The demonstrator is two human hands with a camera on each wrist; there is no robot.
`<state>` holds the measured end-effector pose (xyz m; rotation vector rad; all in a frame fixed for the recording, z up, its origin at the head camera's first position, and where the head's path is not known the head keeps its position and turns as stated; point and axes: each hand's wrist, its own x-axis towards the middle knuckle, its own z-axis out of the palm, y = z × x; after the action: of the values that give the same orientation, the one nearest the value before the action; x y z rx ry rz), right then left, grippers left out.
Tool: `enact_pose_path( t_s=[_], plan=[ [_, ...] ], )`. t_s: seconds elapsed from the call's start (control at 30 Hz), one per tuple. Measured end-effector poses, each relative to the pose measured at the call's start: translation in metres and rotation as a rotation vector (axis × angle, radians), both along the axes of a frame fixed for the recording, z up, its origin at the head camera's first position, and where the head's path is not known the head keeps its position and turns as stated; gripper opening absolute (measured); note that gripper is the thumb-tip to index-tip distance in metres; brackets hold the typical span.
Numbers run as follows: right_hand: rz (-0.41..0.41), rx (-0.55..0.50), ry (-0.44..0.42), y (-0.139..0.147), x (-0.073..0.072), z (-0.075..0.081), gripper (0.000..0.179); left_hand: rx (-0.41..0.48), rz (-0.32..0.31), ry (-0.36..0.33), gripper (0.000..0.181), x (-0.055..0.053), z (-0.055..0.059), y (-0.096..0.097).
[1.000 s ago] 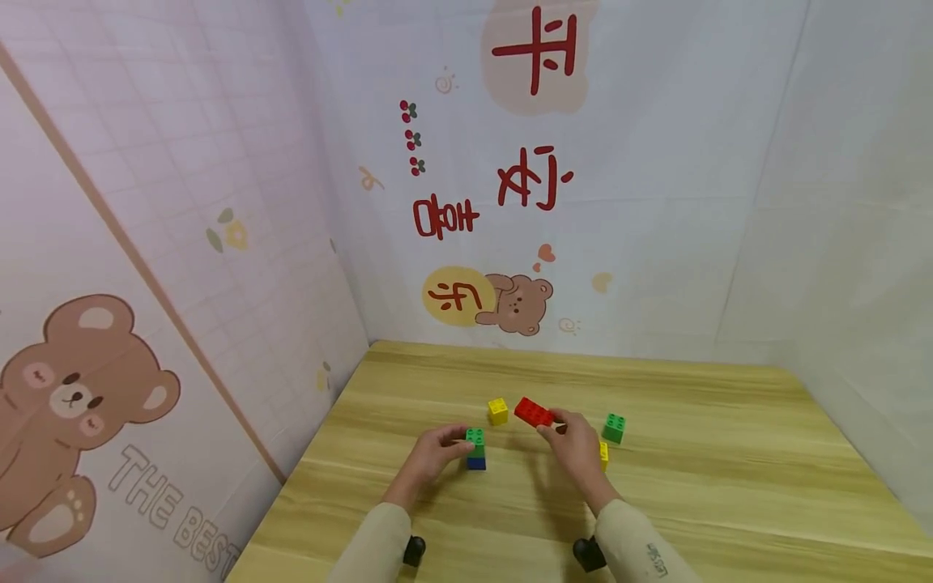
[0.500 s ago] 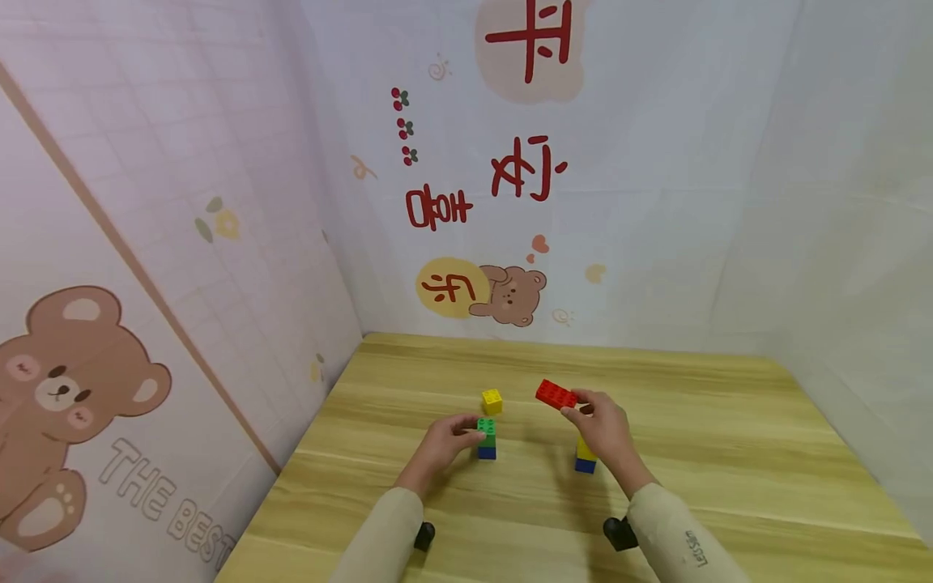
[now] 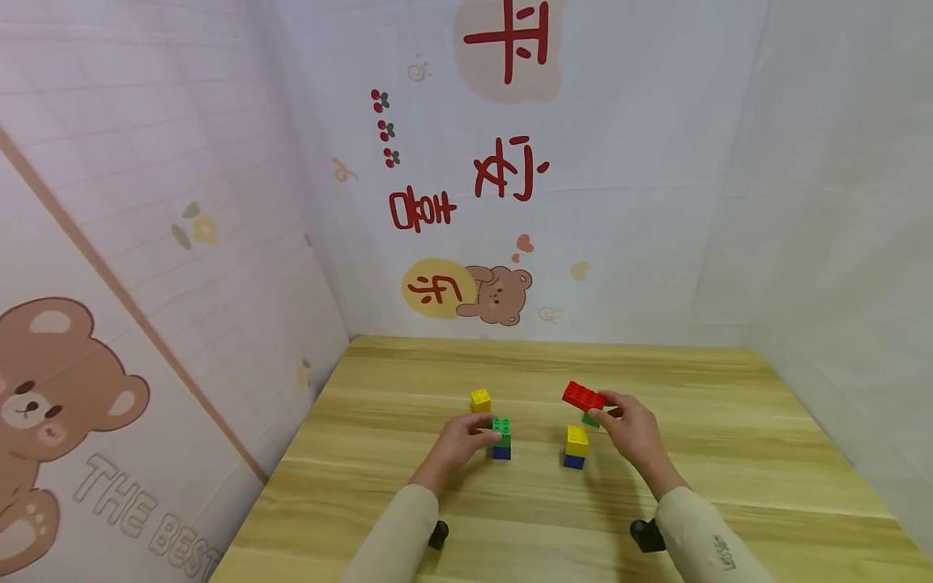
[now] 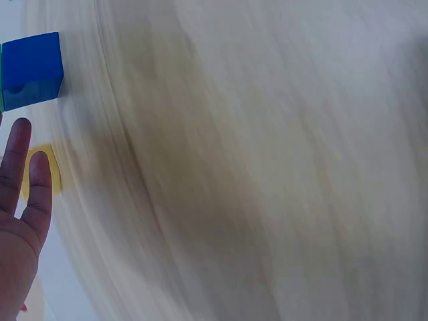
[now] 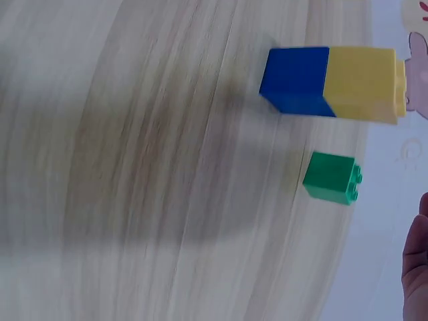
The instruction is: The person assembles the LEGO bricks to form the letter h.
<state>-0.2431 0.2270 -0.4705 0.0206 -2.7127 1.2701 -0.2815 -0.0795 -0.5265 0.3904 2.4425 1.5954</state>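
In the head view my left hand (image 3: 464, 444) pinches a green toy brick (image 3: 500, 429) between thumb and finger. A blue brick (image 4: 32, 70) sits directly under the green one. My right hand (image 3: 632, 425) holds a long red brick (image 3: 582, 396) by its right end, raised above the table. Below and to its left stands a yellow brick (image 3: 577, 440) stacked on a blue brick (image 5: 297, 80). Behind that stack is a small green brick (image 5: 331, 177), partly covered by the red brick and my right hand in the head view.
A lone yellow brick (image 3: 480, 400) lies beyond my left hand. The wooden table (image 3: 525, 534) runs back to a printed white cloth wall (image 3: 619, 202), with another cloth wall (image 3: 240, 267) along its left side. Black wrist mounts hang under both sleeves.
My right hand has carried the red brick rightward, uncovering the yellow-and-blue stack. My left hand has brought the green-and-blue stack right, nearer that other stack. The head view has swung slightly right.
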Motion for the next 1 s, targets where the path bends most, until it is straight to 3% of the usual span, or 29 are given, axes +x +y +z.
enact_pose_path(
  t_s=[0.6,1.0],
  plan=[
    [0.017,-0.013,-0.058,0.014,0.000,-0.007,0.047,0.012,-0.032,0.038,0.039,0.000,0.000,0.039],
    [0.042,-0.035,-0.075,0.016,0.000,-0.011,0.045,-0.016,-0.037,0.012,0.035,0.001,-0.003,0.058]
  ],
)
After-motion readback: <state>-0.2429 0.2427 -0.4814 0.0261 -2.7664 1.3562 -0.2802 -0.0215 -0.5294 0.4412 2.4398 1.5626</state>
